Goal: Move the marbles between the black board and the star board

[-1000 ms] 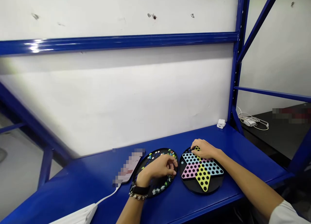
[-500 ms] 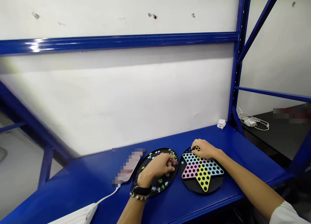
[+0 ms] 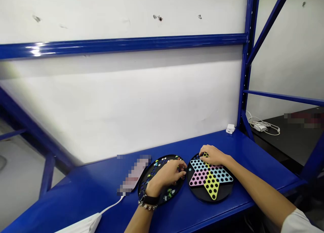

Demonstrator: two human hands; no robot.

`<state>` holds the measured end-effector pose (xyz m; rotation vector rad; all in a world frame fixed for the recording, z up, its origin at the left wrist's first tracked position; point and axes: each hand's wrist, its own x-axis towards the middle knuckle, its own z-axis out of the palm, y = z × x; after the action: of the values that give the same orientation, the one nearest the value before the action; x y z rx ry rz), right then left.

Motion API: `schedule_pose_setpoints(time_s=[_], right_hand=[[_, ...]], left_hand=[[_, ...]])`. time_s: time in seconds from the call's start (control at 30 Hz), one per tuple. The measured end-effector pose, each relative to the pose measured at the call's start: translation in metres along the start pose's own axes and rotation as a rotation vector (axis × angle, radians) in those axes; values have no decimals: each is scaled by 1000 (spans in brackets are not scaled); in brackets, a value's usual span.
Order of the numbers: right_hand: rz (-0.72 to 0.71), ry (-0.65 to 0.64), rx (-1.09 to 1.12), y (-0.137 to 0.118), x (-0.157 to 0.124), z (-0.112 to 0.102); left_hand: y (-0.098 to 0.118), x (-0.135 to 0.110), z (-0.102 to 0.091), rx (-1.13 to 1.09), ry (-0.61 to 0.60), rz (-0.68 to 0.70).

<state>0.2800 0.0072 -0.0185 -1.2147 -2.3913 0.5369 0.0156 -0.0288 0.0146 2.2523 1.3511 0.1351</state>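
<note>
Two round black pieces lie side by side on a blue shelf (image 3: 240,148). The left one is a tray (image 3: 152,174) full of several coloured marbles. My left hand (image 3: 168,175), with a watch and bracelet on the wrist, rests in it with fingers curled down among the marbles at its right side. The right one is a Chinese checkers board (image 3: 211,180) with a pastel star of holes. My right hand (image 3: 212,154) rests curled on the board's far rim, fingertips at the star's top point.
A phone (image 3: 133,175) with a white cable lies left of the tray. A white object (image 3: 81,224) sits at the shelf's near left. A small white charger (image 3: 230,128) stands by the wall. More chargers and cables (image 3: 262,126) lie on a black table at right.
My left hand has crept a little to the right and further in across the marble tray. My right hand has stayed on the board's far rim.
</note>
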Motion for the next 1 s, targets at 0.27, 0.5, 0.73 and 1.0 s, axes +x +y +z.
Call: schedule_pose_setpoints(time_s=[0.27,0.5,0.73,1.0], right_hand=[[-2,-5,21,-2,-1,-1],[-3,-1,20,2,0,2],[-14,20,10,0,1,4],[-6,26,11,0,2,4]], left_hand=[[6,-17,-23,28,11,-6],[3,-24,-29,7,-107,-113],[6,-21,-18,-32,-162,-90],[6,-14,-13,-70,-190,-98]])
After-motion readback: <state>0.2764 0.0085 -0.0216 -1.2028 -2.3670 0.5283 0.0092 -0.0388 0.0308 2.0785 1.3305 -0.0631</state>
